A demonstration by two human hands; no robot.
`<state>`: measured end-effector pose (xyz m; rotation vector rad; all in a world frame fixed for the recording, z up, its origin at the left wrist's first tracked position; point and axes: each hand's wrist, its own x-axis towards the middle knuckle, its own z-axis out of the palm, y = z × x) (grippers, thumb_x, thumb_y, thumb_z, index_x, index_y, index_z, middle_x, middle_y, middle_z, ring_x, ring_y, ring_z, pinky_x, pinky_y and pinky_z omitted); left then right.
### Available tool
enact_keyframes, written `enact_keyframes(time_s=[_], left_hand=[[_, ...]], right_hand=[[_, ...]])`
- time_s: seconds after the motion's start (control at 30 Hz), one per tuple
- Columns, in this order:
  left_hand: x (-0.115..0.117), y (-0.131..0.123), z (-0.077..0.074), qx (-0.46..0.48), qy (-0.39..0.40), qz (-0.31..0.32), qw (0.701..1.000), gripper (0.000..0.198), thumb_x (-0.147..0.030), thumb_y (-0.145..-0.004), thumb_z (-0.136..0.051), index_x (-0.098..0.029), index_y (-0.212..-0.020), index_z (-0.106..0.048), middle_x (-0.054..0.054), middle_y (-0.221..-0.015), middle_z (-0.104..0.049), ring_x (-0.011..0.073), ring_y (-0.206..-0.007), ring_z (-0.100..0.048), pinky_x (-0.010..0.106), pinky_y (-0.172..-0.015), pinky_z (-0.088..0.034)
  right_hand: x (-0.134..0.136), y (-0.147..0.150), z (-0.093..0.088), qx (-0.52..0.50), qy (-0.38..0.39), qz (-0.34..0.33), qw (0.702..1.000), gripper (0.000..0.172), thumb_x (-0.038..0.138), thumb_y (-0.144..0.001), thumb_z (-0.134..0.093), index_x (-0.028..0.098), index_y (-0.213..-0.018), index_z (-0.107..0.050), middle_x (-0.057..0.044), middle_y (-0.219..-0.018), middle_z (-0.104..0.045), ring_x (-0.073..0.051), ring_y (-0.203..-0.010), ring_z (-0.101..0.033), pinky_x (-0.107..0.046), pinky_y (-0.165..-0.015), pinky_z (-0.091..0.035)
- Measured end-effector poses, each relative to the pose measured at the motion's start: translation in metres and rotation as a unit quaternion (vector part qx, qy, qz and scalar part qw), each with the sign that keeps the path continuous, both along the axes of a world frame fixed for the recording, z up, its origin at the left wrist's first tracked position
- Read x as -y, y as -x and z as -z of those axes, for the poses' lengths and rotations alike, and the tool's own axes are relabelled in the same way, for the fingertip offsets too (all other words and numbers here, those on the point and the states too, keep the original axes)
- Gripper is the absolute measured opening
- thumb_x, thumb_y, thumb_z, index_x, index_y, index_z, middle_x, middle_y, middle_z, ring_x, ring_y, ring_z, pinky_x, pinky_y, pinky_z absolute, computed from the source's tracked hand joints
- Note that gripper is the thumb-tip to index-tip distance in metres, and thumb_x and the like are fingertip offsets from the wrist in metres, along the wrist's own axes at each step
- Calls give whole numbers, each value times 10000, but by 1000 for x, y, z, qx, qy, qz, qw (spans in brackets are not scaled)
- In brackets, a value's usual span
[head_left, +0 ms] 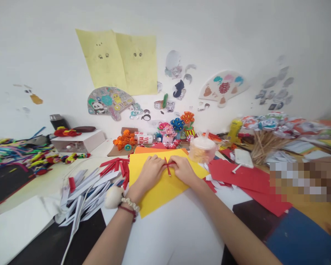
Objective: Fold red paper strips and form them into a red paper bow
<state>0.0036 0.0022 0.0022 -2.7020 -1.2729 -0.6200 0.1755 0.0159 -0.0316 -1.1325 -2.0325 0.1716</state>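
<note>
A small red paper piece [169,170] is held between both hands above yellow paper sheets [157,197]. On its left side, my left hand [152,170] pinches it with the fingertips. My right hand [181,169] grips its other side, the fingers bent and close to the left ones. Parts of the red piece are hidden behind the fingers. White folded paper strips [82,191] and red strips [116,165] lie left of the yellow sheets.
Red paper [237,176] lies at the right, near a white phone-like object [243,158]. Behind the hands stand a lidded plastic cup [202,149] and colourful craft flowers [177,125]. A white box [79,141] sits at the back left. A white cable crosses the left side.
</note>
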Motion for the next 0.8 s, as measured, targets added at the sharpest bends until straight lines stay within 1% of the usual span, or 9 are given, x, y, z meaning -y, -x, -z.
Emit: enact_keyframes(time_s=[0.1,0.23,0.37,0.53,0.63,0.7,0.8], left_hand=[[-2,1,0,19,12,7,1000,203,-256,-917,-460,-198,-811,-623,54,-797,-640,195,-803,-526,317,-714,-369],[-10,3,4,35,25,9,999,205,-263,-909,-477,-200,-795,-635,52,-788,-657,197,-788,-528,311,-690,-370],[-16,4,7,40,39,-8,998,215,-286,-911,-460,-203,-832,-642,49,-847,-666,190,-796,-549,312,-719,-383],[-15,5,7,34,28,-23,999,197,-281,-906,-466,-204,-918,-647,59,-939,-669,195,-869,-573,318,-765,-392],[-13,5,6,24,15,-30,999,192,-293,-901,-482,-208,-902,-654,59,-920,-674,204,-874,-573,334,-774,-375],[-12,5,6,17,5,-36,999,200,-274,-903,-475,-203,-872,-659,64,-885,-674,212,-867,-570,345,-771,-361],[-11,6,6,7,-8,-43,999,207,-243,-908,-463,-200,-880,-663,69,-869,-675,215,-864,-565,350,-764,-344]], right_hand=[[1,0,-2,-3,4,3,1000,168,46,-764,-542,200,-719,-591,5,-718,-652,-151,-693,-600,-234,-618,-397],[0,1,-2,8,0,15,1000,145,72,-778,-571,205,-722,-593,8,-725,-659,-147,-685,-604,-231,-603,-393],[-1,0,-3,23,-13,19,999,132,89,-824,-550,203,-787,-605,-21,-790,-665,-163,-758,-611,-248,-660,-412],[-2,-1,-3,36,-26,13,999,95,134,-869,-522,194,-862,-595,-52,-859,-653,-186,-839,-591,-280,-729,-420],[-3,-1,-2,39,-29,10,999,94,122,-856,-532,186,-888,-593,-62,-895,-653,-196,-876,-582,-304,-774,-420],[-3,-1,-1,39,-31,5,999,113,108,-846,-540,181,-910,-595,-66,-928,-656,-201,-918,-578,-321,-820,-416],[-4,-2,1,37,-29,-4,999,149,104,-847,-542,182,-960,-600,-69,-977,-659,-205,-978,-573,-340,-867,-412]])
